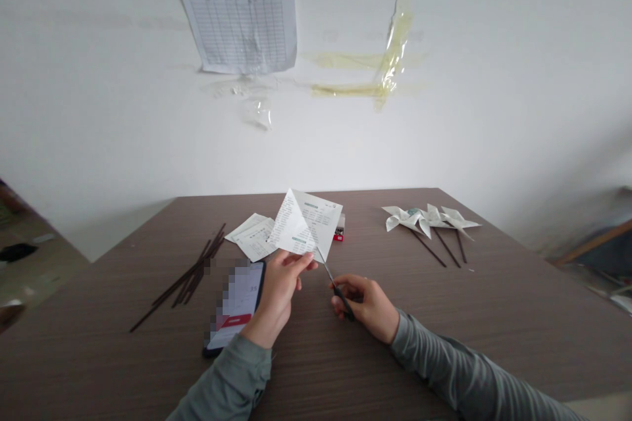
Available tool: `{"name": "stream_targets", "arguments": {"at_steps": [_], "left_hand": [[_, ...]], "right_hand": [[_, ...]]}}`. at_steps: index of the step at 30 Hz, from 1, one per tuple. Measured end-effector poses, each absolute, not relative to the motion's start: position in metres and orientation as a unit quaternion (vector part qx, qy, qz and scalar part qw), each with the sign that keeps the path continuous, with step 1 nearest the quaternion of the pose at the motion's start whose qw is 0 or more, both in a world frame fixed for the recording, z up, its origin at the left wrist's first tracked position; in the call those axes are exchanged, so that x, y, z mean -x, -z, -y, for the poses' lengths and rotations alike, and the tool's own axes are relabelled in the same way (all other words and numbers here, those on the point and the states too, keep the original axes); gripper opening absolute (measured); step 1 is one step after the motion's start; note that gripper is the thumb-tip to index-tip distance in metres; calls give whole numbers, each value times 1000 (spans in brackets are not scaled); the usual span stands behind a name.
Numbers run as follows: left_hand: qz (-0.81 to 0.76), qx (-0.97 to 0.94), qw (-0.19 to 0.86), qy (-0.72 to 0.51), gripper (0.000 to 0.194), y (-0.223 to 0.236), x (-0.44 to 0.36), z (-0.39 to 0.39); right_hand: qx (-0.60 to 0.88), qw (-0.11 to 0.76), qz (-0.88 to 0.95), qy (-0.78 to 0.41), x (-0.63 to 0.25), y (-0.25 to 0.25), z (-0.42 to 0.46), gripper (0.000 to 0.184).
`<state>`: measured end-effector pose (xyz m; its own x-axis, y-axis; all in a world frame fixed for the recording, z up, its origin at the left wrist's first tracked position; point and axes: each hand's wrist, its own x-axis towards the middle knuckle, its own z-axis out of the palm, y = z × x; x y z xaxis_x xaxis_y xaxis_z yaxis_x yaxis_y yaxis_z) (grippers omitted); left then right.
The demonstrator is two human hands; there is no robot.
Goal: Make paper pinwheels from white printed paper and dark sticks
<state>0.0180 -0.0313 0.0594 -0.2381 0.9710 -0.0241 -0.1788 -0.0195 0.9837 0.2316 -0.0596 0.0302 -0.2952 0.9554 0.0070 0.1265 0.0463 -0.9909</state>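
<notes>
Left hand (278, 293) holds paper (307, 225); right hand (365, 308) scissors (334, 284) (red box (338, 230) behind).

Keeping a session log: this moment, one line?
left hand: folded printed paper | right hand: scissors, tips at paper | nearby: dark sticks, paper pinwheels

My left hand (279, 289) is raised near the middle of the view, its fingers (300, 264) reaching right and pinched closed. My right hand (365, 308) sits just right of it, curled into a loose grip, not touching the left. My left forearm (230, 375) rises steeply from the near edge; my right forearm (444, 362) slants in low from the near right.
</notes>
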Motion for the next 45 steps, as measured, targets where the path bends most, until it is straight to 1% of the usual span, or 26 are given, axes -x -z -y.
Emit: {"name": "stream_targets", "arguments": {"at_steps": [6, 11, 18, 25, 29, 36, 45], "left_hand": [[-510, -391, 481, -597, 42, -60, -17, 32], [-511, -400, 483, -588, 41, -59, -18, 32], [-512, -410, 479, -583, 40, -57, -19, 33], [-522, -406, 478, -577, 32, -61, -21, 35], [-520, -406, 481, -577, 36, -61, -20, 35], [-513, -407, 485, -580, 43, -59, -20, 34], [-518, -406, 485, -576, 37, -61, -20, 34]], "right_hand": [[446, 395, 603, -531, -231, -26, 59, 74], [447, 394, 601, -532, -231, -29, 59, 70], [451, 396, 598, -531, -230, -30, 59, 73], [458, 388, 601, -528, -229, -37, 61, 76], [465, 387, 601, -524, -228, -40, 61, 80], [464, 387, 599, -526, -227, -42, 63, 77], [467, 385, 599, -524, -227, -42, 62, 75]]}}
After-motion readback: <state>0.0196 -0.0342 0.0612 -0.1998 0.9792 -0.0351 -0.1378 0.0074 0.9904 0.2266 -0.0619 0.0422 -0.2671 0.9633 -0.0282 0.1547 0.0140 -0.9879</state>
